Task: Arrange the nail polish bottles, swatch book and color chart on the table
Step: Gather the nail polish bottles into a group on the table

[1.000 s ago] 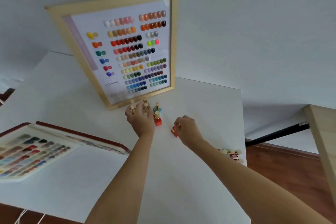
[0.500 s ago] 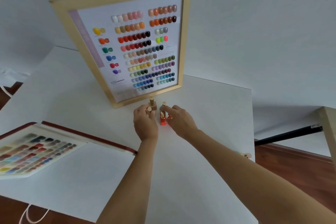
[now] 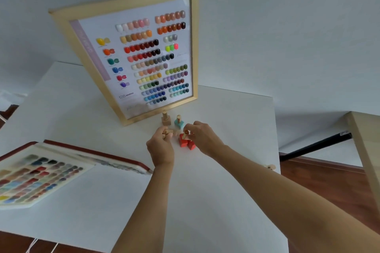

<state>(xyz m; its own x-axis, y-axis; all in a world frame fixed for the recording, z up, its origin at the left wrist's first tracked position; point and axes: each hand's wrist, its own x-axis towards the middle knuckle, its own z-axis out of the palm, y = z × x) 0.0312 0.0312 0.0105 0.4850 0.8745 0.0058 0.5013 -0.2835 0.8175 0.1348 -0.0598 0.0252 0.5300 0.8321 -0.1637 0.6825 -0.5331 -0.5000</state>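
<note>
A wood-framed color chart [image 3: 131, 55] leans upright against the wall at the back of the white table [image 3: 226, 181]. Just in front of it stand a beige bottle [image 3: 166, 119] and a teal bottle [image 3: 179, 123]. My left hand [image 3: 161, 147] pinches the gold cap of a bottle that it mostly hides. My right hand [image 3: 202, 136] holds the gold cap of a red bottle [image 3: 182, 140], with a second red bottle [image 3: 191, 145] touching it. The open swatch book [image 3: 39, 174] lies flat at the left.
A small pale object [image 3: 271, 167] peeks out past my right forearm at the table's right edge. A wooden table [image 3: 366, 150] stands to the right over brown floor. White cords [image 3: 41, 246] hang below the front left edge.
My right hand carried a red bottle from the right into the cluster and now holds a cap there. My left hand stayed on its bottle. The view shifted slightly right.
</note>
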